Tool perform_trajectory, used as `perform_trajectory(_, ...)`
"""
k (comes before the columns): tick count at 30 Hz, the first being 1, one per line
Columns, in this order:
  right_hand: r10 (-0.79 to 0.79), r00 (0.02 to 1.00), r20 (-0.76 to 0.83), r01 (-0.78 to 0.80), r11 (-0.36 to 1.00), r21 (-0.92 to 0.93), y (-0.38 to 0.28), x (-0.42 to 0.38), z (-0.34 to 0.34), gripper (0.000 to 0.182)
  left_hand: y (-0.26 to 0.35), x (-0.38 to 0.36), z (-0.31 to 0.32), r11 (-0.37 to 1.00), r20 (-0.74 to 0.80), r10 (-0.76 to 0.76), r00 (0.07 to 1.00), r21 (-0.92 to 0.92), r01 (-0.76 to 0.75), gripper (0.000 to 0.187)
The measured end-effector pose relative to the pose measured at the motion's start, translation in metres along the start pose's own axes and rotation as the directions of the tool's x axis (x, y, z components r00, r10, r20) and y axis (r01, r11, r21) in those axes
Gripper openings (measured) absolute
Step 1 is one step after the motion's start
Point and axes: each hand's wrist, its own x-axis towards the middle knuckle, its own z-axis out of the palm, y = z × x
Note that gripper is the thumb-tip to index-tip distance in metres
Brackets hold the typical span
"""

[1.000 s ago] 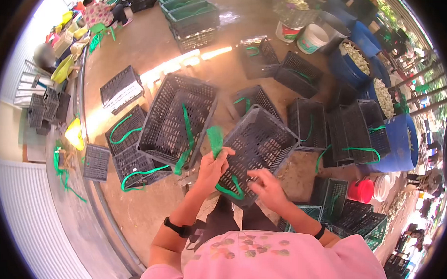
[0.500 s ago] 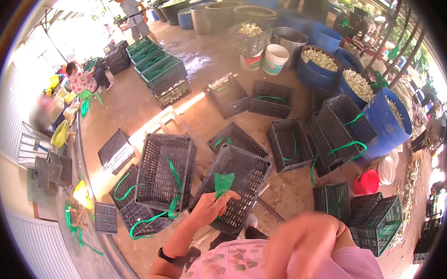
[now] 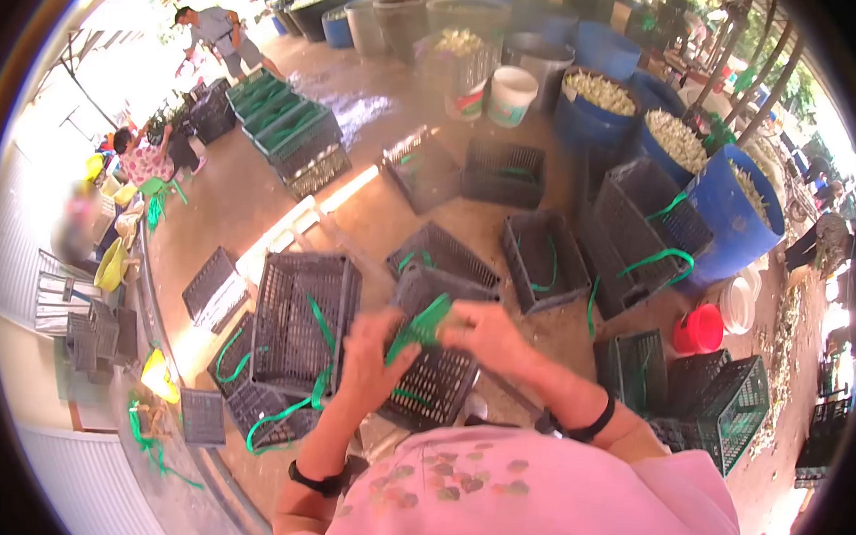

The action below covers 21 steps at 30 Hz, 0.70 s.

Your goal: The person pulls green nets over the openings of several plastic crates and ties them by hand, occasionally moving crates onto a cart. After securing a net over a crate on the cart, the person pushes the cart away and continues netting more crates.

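Observation:
A black plastic crate [image 3: 433,386] stands in front of me, with another crate edge behind it. Over it, a wide green strap [image 3: 424,326] runs slantwise between my hands. My right hand [image 3: 487,336] pinches the strap near its upper end. My left hand [image 3: 373,355] is at the strap's lower end, thumb and fingers spread apart with the strap in the gap; its fingers are blurred. To the left, a larger black crate [image 3: 305,325] has a green strap [image 3: 320,325] hanging in it.
More black crates [image 3: 544,260] with green straps lie around on the floor. Blue barrels [image 3: 739,217] of pale pieces stand at the right, near a red bucket [image 3: 697,329] and white bucket [image 3: 511,96]. Stacked crates [image 3: 287,130] and people [image 3: 149,159] are at the back left.
My right hand has come from near my chest to the strap and gripped it. My left hand has shifted left and its fingers have spread. The strap has been drawn out slantwise.

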Motion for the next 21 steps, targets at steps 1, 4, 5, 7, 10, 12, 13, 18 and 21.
perform_trajectory(1, 0.050, 0.998, -0.044, -0.047, 0.997, 0.059, 0.005, 0.003, -0.002, 0.012, 0.002, 0.001, 0.002, 0.986, -0.196, 0.097, 0.976, 0.156, -0.067, 0.016)
perform_trajectory(4, 0.044, 0.998, -0.050, -0.023, 0.935, 0.355, 0.005, 0.004, 0.003, 0.012, 0.021, -0.015, -0.012, 0.943, -0.041, -0.331, 0.943, -0.051, 0.329, 0.025)
perform_trajectory(5, 0.059, 0.997, -0.039, -0.043, 0.943, 0.331, 0.007, 0.005, 0.006, 0.012, 0.025, -0.016, -0.011, 0.855, 0.164, -0.443, 0.881, -0.219, 0.471, 0.027)
perform_trajectory(7, 0.089, 0.996, -0.015, -0.081, 0.956, 0.281, 0.011, 0.003, 0.015, 0.012, 0.036, -0.015, -0.008, 0.525, 0.580, -0.478, 0.660, -0.413, 0.744, 0.031)
perform_trajectory(10, 0.102, 0.987, 0.121, -0.123, 0.975, 0.186, 0.005, -0.001, 0.023, 0.014, 0.022, -0.016, 0.010, 0.552, 0.389, -0.532, 0.752, -0.514, 0.656, 0.032)
perform_trajectory(12, 0.093, 0.982, 0.164, -0.137, 0.949, 0.285, 0.004, -0.004, 0.025, 0.014, 0.015, -0.017, 0.011, 0.528, 0.327, -0.575, 0.750, -0.553, 0.645, 0.033)
perform_trajectory(13, 0.087, 0.979, 0.184, -0.145, 0.932, 0.333, 0.004, -0.006, 0.026, 0.014, 0.012, -0.020, 0.010, 0.535, 0.335, -0.566, 0.753, -0.546, 0.645, 0.033)
perform_trajectory(18, 0.198, 0.957, 0.212, -0.261, 0.909, 0.325, 0.023, -0.007, 0.024, 0.014, 0.011, -0.034, 0.015, 0.733, 0.070, -0.554, 0.830, -0.432, 0.526, 0.032)
perform_trajectory(21, 0.176, 0.953, 0.246, -0.258, 0.898, 0.356, 0.029, -0.009, 0.029, 0.017, 0.030, -0.027, -0.001, 0.464, 0.426, -0.592, 0.684, -0.513, 0.722, 0.023)
